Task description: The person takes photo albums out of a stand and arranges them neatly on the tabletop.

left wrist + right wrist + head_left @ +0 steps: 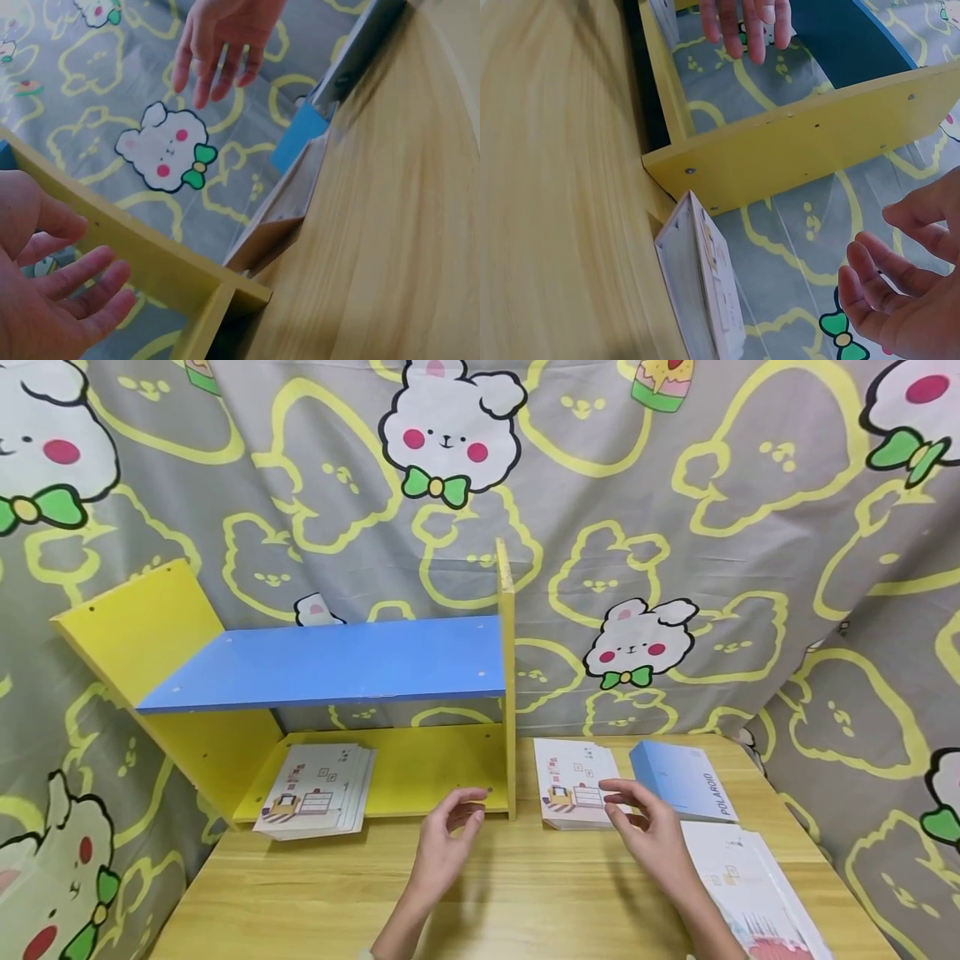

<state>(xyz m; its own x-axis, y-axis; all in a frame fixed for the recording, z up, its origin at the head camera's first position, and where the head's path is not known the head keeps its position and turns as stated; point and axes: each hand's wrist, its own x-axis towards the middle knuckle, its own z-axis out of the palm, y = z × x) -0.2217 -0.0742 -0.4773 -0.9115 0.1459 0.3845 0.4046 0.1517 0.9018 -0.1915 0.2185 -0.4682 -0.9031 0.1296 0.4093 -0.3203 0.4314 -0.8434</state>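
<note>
My left hand (448,835) hovers in front of the shelf's lower right corner, fingers loosely bent and holding nothing. My right hand (648,831) is also bare, its fingers bent near the right edge of a white stack (573,781) with a furniture drawing on top. That stack lies just right of the yellow and blue shelf (360,664). A similar white stack (318,789) rests on the shelf's yellow bottom board, at the left, its front edge sticking out past the board. In the right wrist view, the stack beside the shelf (697,277) shows its thick page-like side.
A blue box-like item (682,781) marked POLAROID lies at the back right of the wooden table (337,893). In front of it, another white stack (753,893) with a coloured drawing is partly covered by my right forearm. A rabbit-print curtain (622,552) hangs behind.
</note>
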